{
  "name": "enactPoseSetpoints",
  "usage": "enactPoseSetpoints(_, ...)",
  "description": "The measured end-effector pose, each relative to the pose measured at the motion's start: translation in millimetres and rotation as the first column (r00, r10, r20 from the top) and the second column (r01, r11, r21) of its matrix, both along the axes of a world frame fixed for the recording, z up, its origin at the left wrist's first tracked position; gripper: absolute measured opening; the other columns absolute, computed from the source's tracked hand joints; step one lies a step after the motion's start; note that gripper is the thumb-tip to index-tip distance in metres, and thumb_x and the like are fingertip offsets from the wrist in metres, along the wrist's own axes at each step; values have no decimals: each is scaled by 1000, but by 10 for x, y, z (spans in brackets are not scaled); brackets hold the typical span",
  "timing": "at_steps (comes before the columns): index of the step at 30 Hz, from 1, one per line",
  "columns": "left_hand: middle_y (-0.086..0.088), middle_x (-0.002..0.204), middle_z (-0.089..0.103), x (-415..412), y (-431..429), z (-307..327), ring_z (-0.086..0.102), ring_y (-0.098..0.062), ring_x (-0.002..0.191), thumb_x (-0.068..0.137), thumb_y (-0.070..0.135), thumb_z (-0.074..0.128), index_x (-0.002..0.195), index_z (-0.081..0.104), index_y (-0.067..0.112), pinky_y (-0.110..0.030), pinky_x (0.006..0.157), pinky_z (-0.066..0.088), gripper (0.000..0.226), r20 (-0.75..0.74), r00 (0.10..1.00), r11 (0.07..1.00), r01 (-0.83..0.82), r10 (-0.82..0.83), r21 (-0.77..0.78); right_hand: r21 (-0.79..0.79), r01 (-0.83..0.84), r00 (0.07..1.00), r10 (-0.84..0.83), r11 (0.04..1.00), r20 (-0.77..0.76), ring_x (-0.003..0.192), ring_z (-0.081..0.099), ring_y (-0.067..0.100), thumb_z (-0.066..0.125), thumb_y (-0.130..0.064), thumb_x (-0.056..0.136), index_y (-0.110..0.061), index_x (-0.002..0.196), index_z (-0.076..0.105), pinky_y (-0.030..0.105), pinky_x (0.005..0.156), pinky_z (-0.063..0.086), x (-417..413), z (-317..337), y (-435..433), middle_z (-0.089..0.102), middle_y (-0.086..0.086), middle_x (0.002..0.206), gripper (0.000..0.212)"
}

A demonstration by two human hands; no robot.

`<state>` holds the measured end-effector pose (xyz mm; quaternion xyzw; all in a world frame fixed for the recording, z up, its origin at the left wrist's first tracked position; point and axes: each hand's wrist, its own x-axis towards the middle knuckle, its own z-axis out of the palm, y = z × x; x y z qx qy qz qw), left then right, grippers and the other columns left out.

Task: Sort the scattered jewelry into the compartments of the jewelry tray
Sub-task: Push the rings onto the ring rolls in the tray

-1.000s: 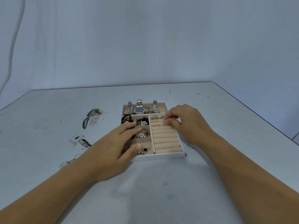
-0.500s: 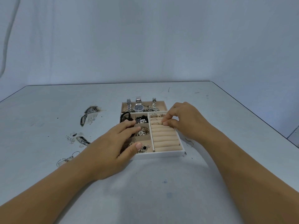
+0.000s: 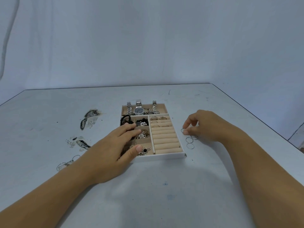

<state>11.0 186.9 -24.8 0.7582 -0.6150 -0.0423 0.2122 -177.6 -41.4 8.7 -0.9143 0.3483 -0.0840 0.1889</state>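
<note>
Three thin rings [image 3: 190, 142], right hand [image 3: 204, 125] pinching another

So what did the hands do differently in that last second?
The right hand left the ring rolls of the jewelry tray and moved out to the right, onto the table, where its fingertips now pinch one of the thin rings lying beside the tray. The left hand stayed resting on the tray's left compartments, and the tray's contents look unchanged.

The scuffed white table [image 3: 164, 195] carries the jewelry tray [image 3: 161, 156] — thin rings [image 3: 190, 142] beside it.
</note>
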Motion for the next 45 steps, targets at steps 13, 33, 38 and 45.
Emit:
enactPoseSetpoints(13, 27, 152, 15, 1, -3, -6, 13, 9, 138, 79, 77, 14, 143, 29, 42, -18, 108, 23, 75, 12, 1000, 1000, 6, -6, -14, 52, -41, 999, 40, 998, 11, 63, 55, 5, 67, -29, 84, -23, 78, 54, 20, 69, 36, 95, 2, 52, 61, -10, 71, 15)
enactPoseSetpoints(33, 25, 107, 56, 686, 493, 585, 52, 5, 87, 77, 42, 71, 89, 67, 48, -16, 77, 37, 14, 68, 972, 964, -233, 226, 130, -199, -297, 796, 357, 934, 489, 78, 55, 6, 71, -16, 82, -24, 81, 70, 12, 67, 41, 267, -102, 708, 58, -20, 73, 8)
enactPoseSetpoints(38, 26, 101, 54, 651, 445, 490, 47, 3, 102, 60, 56, 78, 84, 67, 53, -27, 89, 38, 26, -16, 974, 944, -215, 226, 251, -242, -328, 776, 407, 913, 482, 79, 55, 4, 72, -15, 81, -21, 83, 71, 10, 67, 42, 302, -139, 727, 55, -22, 72, 6)
enactPoseSetpoints(45, 21, 99, 53, 587, 368, 400, 35, 4, 106, 68, 46, 78, 82, 68, 48, -29, 90, 39, 17, -24, 984, 948, -162, 175, 274, -219, -324, 783, 391, 920, 485, 80, 56, -1, 73, -15, 80, -22, 82, 72, 8, 68, 41, 290, -139, 720, 57, -23, 73, 7)
